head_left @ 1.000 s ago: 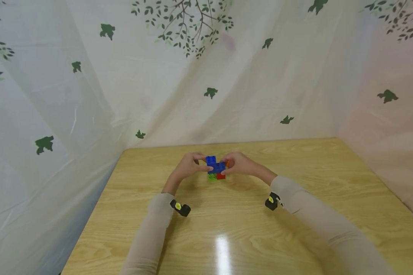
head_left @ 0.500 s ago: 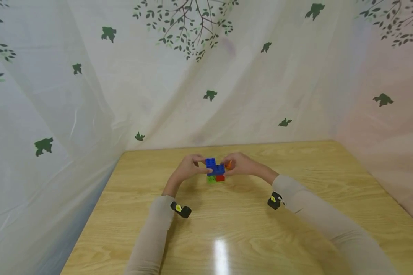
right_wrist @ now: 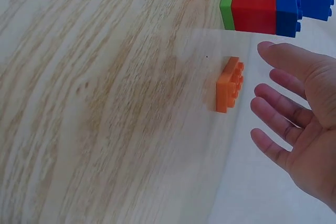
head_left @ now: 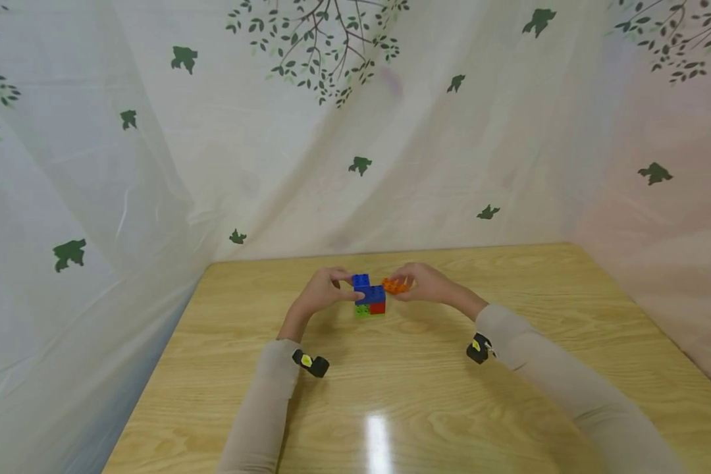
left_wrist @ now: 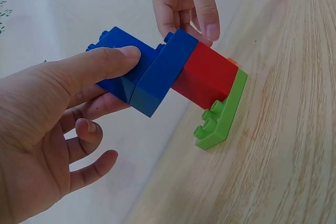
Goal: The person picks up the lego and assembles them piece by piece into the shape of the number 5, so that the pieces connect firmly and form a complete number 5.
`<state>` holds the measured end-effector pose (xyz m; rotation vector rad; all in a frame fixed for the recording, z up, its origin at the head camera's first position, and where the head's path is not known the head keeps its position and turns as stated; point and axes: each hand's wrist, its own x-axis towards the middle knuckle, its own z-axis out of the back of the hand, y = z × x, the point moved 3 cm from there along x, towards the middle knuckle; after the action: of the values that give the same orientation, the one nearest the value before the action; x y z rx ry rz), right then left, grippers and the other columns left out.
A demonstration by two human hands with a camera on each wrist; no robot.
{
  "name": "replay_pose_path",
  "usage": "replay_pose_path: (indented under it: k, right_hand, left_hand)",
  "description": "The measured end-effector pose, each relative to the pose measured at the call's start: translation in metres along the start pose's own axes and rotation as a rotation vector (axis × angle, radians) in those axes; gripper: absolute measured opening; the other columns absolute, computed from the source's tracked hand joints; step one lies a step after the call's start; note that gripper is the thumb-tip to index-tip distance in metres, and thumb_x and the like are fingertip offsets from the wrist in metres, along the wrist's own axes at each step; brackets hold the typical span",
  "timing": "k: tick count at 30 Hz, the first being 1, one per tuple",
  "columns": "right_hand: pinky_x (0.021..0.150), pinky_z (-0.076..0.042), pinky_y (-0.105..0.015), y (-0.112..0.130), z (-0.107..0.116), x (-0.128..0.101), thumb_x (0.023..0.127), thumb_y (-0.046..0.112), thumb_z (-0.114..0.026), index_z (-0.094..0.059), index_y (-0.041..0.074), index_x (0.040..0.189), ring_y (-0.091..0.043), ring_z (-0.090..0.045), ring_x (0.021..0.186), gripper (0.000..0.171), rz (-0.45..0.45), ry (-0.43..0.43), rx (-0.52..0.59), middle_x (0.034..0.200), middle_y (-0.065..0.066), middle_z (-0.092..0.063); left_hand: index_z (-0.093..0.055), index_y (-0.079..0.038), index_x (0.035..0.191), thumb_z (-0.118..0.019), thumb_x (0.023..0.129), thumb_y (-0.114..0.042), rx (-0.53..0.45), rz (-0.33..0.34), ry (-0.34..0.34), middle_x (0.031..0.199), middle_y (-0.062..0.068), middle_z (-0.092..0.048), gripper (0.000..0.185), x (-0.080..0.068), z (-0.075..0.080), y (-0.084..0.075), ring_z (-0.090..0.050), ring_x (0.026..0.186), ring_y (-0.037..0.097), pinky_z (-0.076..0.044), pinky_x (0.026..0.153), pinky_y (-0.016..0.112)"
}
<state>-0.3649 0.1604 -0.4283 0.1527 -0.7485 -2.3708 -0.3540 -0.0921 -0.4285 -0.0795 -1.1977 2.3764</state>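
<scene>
A small stack of toy building bricks stands on the table. A thin green brick (left_wrist: pixel 228 111) is at its base, then a red brick (left_wrist: pixel 207 74), a lower blue brick (left_wrist: pixel 169 71) and an upper blue brick (head_left: pixel 361 280) offset to the left. My left hand (head_left: pixel 321 289) pinches the upper blue brick between thumb and fingers. Just right of the stack, an orange brick (right_wrist: pixel 227 87) lies on the table with its studs up. Above it my right hand (head_left: pixel 424 284) hovers with fingers loosely bent, apart from the brick in the right wrist view.
The wooden table (head_left: pixel 438 382) stretches toward me and to both sides. A pale curtain (head_left: pixel 296 197) with leaf and bird prints hangs behind its far edge. Dark wrist cameras (head_left: pixel 311 363) sit on both sleeves.
My right hand has moved off the stack, a little to the right, and the orange brick shows more fully. The left hand keeps its hold on the upper blue brick.
</scene>
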Motion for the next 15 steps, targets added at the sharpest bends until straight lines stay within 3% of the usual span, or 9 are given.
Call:
replay_pose_path:
  k: [6,15]
  right_hand:
    - [0.093,-0.054,-0.049,-0.01,-0.002,-0.001,0.091,0.018,-0.077,-0.067,0.003,0.131,-0.033,-0.063,0.108,0.044,-0.072,-0.022,-0.017,0.121,-0.016,-0.068]
    - [0.095,-0.053,-0.05,-0.016,-0.005,0.001,0.091,0.015,-0.077,-0.067,-0.001,0.128,-0.035,-0.063,0.109,0.042,-0.097,-0.054,-0.028,0.121,-0.019,-0.068]
  left_hand:
    - [-0.076,-0.006,0.119,-0.085,0.084,-0.029,0.004,-0.008,0.0,0.12,0.01,-0.072,0.043,-0.001,0.0,0.002,-0.056,0.091,0.021,-0.049,0.076,0.029]
    - [-0.075,-0.005,0.122,-0.085,0.085,-0.027,-0.005,-0.019,-0.004,0.12,0.01,-0.072,0.044,-0.002,-0.001,0.002,-0.058,0.094,0.025,-0.049,0.078,0.029]
